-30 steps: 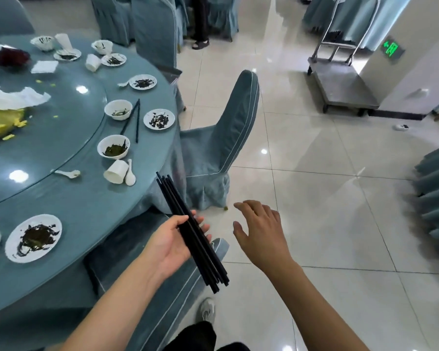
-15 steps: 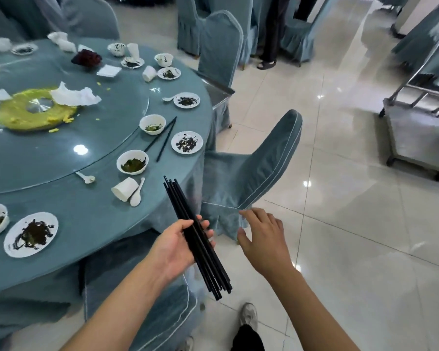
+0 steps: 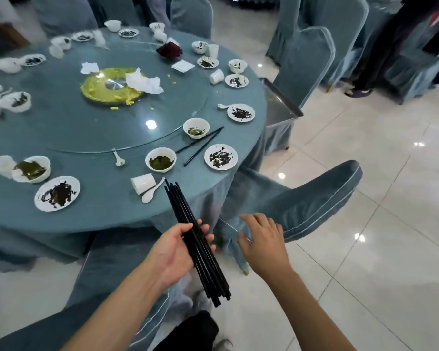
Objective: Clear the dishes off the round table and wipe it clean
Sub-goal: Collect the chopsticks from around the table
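Observation:
My left hand (image 3: 176,247) grips a bundle of black chopsticks (image 3: 198,241) just off the near edge of the round table (image 3: 107,198). My right hand (image 3: 262,243) hovers open beside it, over a tipped chair (image 3: 307,206), holding nothing. A loose pair of black chopsticks (image 3: 200,145) lies on the teal cloth between a white bowl (image 3: 196,127) and a dirty plate (image 3: 221,157). Closer to me sit another bowl (image 3: 160,159), a toppled cup (image 3: 143,183) and a spoon (image 3: 151,192). Many more used plates and bowls ring the table.
A glass turntable (image 3: 74,122) carries a yellow-smeared centre (image 3: 112,86) and crumpled napkins (image 3: 143,82). Covered chairs (image 3: 307,62) crowd the table's far and right sides; one lies under my arms (image 3: 117,264). A person's legs (image 3: 380,46) stand at the upper right. Glossy tile floor (image 3: 365,249) spreads right.
My view has swung left and nearer the table, showing more of it. Both hands keep their pose, the left still gripping the chopstick bundle, the right still spread beside it.

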A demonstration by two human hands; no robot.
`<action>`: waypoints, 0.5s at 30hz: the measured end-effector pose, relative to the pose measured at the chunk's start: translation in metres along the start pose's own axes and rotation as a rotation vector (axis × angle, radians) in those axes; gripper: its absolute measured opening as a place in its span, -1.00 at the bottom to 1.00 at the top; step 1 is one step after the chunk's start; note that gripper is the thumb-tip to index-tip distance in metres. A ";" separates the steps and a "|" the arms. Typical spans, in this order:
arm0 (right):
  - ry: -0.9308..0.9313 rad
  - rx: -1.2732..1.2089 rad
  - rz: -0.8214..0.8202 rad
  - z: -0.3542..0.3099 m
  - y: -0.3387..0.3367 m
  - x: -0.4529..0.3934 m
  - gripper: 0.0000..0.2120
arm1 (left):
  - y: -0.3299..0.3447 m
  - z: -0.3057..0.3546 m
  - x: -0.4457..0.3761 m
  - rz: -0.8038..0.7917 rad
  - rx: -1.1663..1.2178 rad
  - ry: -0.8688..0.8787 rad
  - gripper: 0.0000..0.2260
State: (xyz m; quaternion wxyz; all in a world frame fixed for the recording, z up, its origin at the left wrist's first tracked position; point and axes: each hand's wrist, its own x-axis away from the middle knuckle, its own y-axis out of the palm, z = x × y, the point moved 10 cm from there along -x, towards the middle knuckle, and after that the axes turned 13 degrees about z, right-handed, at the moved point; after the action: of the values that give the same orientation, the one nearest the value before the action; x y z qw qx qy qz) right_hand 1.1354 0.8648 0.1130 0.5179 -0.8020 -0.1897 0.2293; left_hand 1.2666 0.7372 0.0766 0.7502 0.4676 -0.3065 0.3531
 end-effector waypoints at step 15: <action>-0.300 -0.038 -0.207 -0.060 0.092 -0.170 -0.59 | 0.009 0.113 -0.080 0.153 0.230 0.166 -0.80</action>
State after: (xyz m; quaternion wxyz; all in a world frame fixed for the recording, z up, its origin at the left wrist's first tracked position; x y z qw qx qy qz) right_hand 1.0359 0.6919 0.0793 0.4894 -0.7446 -0.3508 0.2881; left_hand 1.1992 0.6168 0.0602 0.6854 0.4950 -0.2356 0.4793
